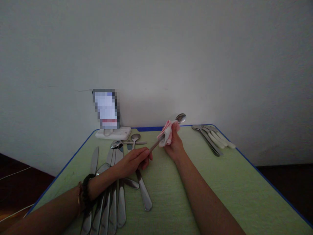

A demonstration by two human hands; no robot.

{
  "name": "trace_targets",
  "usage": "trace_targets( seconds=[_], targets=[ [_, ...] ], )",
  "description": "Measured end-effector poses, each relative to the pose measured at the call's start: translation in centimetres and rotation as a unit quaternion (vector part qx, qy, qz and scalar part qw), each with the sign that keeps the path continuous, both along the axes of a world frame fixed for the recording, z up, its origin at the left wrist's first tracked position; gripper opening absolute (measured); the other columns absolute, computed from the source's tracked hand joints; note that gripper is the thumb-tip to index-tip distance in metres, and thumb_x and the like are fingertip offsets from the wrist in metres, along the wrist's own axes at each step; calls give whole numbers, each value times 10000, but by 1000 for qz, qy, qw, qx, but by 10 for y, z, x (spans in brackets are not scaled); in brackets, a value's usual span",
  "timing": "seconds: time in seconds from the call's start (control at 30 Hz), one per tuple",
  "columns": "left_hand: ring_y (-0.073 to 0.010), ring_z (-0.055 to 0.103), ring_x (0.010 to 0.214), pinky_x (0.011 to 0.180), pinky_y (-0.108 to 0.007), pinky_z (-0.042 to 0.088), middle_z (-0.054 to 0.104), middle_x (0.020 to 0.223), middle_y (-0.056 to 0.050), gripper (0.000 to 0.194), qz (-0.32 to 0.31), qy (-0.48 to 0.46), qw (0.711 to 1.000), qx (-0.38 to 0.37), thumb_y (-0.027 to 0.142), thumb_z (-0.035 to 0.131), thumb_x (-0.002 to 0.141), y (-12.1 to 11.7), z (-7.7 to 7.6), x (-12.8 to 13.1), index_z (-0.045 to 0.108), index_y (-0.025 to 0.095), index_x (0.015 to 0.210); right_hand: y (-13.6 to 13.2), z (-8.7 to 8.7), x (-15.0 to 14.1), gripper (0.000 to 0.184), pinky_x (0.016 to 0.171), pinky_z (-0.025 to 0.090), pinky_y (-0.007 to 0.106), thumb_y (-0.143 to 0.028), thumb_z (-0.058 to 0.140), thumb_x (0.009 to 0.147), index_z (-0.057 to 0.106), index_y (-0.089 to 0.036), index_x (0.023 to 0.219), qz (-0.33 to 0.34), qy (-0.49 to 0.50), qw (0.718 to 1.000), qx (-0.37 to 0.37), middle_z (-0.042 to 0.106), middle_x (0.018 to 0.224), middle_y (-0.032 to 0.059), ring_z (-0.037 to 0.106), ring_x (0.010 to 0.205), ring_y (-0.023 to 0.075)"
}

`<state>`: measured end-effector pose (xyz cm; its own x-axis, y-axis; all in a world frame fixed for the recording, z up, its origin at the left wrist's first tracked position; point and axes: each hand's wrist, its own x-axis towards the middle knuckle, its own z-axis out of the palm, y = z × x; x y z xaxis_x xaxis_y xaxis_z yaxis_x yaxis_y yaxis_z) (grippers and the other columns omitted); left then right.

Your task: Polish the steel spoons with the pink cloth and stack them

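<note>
A metal spoon [181,117] is held slantwise above the table, its bowl up and to the right. My left hand [138,159] is closed round the end of its handle. Wrapped about the upper handle is a pink and white cloth [168,132], which my right hand [174,143] grips, so the spoon's neck is hidden. Beneath my left forearm lies a pile of metal cutlery [113,205], knives and spoons among it, partly covered by the arm. One small spoon [135,137] rests just beyond my left hand.
On the right of the green table [207,182] lie several pieces of cutlery [207,138], some with white handles. A phone [107,109] with a blurred screen stands on a white base [113,133] at the back left. Behind the table rises a grey wall [156,58].
</note>
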<state>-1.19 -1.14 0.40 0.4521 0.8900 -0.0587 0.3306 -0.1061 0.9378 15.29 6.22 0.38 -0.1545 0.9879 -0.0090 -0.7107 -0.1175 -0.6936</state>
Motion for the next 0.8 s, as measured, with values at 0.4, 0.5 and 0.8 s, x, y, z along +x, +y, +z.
trace_targets(
  seconds=[0.4, 0.5, 0.8],
  targets=[
    [-86, 378, 496, 493, -201, 303, 444, 544, 63, 338, -16, 93, 993, 72, 404, 363, 918, -2, 8, 2, 423, 191, 664, -4, 1, -2, 412, 529, 406, 208, -584, 687, 647, 640, -184, 733, 41, -13, 999, -13, 563, 537, -45, 489, 513, 96],
    [-93, 386, 495, 493, -207, 309, 456, 545, 58, 331, 13, 90, 992, 82, 415, 366, 911, -1, 6, 3, 422, 195, 671, -5, -5, -3, 438, 509, 392, 211, -594, 701, 613, 621, -167, 675, 76, -65, 995, 11, 562, 526, -43, 463, 485, 86],
    [-88, 366, 480, 480, -201, 301, 454, 546, 55, 363, 73, 89, 988, 108, 434, 356, 913, 4, -2, -1, 456, 186, 668, -5, -17, -2, 355, 541, 415, 229, -483, 736, 629, 629, -145, 624, 126, -179, 974, 59, 605, 546, -15, 503, 514, 102]
  ],
)
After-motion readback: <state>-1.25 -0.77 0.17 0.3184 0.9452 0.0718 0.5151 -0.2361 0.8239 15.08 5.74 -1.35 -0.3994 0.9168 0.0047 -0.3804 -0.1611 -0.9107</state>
